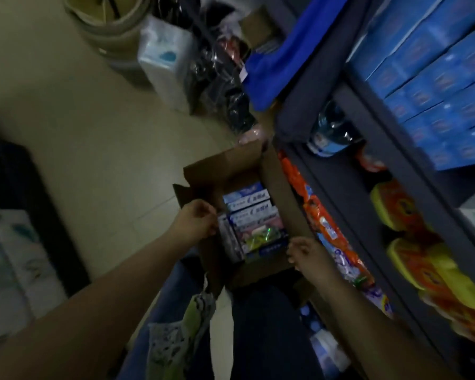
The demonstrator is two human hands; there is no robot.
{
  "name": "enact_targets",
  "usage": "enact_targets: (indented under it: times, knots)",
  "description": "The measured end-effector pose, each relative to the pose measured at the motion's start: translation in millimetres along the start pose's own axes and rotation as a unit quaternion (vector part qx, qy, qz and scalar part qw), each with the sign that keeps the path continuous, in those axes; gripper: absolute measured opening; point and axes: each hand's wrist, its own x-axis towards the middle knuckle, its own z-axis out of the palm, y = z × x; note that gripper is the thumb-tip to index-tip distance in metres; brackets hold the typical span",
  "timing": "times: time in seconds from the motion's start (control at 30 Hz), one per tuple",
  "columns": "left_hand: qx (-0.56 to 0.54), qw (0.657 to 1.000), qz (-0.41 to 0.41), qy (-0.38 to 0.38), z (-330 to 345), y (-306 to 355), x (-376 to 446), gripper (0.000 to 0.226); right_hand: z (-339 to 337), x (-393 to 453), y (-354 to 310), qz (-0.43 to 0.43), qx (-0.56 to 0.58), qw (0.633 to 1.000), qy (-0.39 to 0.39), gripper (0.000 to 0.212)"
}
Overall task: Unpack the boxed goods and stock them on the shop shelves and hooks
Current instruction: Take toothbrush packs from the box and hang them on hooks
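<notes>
We see an open cardboard box (269,171) on the floor (93,127), and both hands work at its near end. The left hand (196,220) curls its fingers over the box's left wall; whether it pinches the cardboard or one of the cartons inside is too blurred for us to tell. The right hand (303,255) sits at the box's near right corner with its fingers curled, touching or almost touching the nearest carton; we cannot tell whether it holds anything.

Between the two hands, and just beyond them, lie long slim cartons (251,204) packed flat in the box. Their long axes run across the box, from the left hand's side toward the right hand's side, printed faces up. A few more cartons (228,237) stand on edge just beside the left hand's fingertips.

To the right of the right hand stands the dark shelf unit (368,171), with orange packets (321,215) along its low edge, yellow and orange packs (401,204) one level up, and stacked blue boxes (433,78) well beyond and above.
</notes>
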Motion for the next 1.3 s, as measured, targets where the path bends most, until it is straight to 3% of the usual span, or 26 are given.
enact_targets:
  times: [0.17, 0.33, 0.5, 0.6, 0.7, 0.93, 1.03, 1.1, 1.3]
  knots:
    - [0.009, 0.998, -0.064, -0.014, 16.8, -57.8, 35.4, 0.004, 39.2, 26.0, 34.4, 0.064, 0.001, 0.997, -0.029, 0.015]
    - [-0.027, 0.992, -0.104, -0.07, 30.3, -107.3, 84.9, 0.023, 99.8, 69.1, 60.7, 0.153, 0.089, 0.984, 0.002, 0.01]
    - [0.017, 0.992, -0.089, -0.082, 38.0, -147.9, 133.1, 0.024, 166.4, 122.4, 82.6, 0.182, 0.15, 0.972, -0.015, 0.016]
    - [0.044, 0.993, -0.077, -0.081, 40.9, -169.3, 163.3, 0.023, 191.2, 150.1, 104.3, 0.186, 0.124, 0.974, -0.038, 0.021]
    - [0.038, 0.995, -0.055, -0.068, 41.6, -185.9, 192.6, 0.024, 204.7, 176.0, 125.7, 0.177, 0.121, 0.976, -0.031, 0.024]
    - [0.026, 0.999, 0.004, -0.03, 41.6, -228.2, 243.5, 0.008, 219.1, 240.6, 149.6, 0.11, 0.079, 0.99, -0.039, 0.002]
    - [0.005, 1.0, 0.007, -0.009, 37.3, -251.5, 261.4, 0.009, 231.7, 268.7, 145.3, 0.085, 0.031, 0.994, -0.058, 0.012]
    - [-0.02, 1.0, 0.007, 0.016, 33.4, -267.6, 273.4, 0.007, 243.4, 287.5, 142.3, 0.065, -0.005, 0.995, -0.074, 0.007]
    - [-0.126, 0.99, 0.004, 0.064, 27.7, -303.5, 302.4, 0.016, 284.8, 352.2, 135.3, -0.012, -0.075, 0.988, -0.135, 0.027]
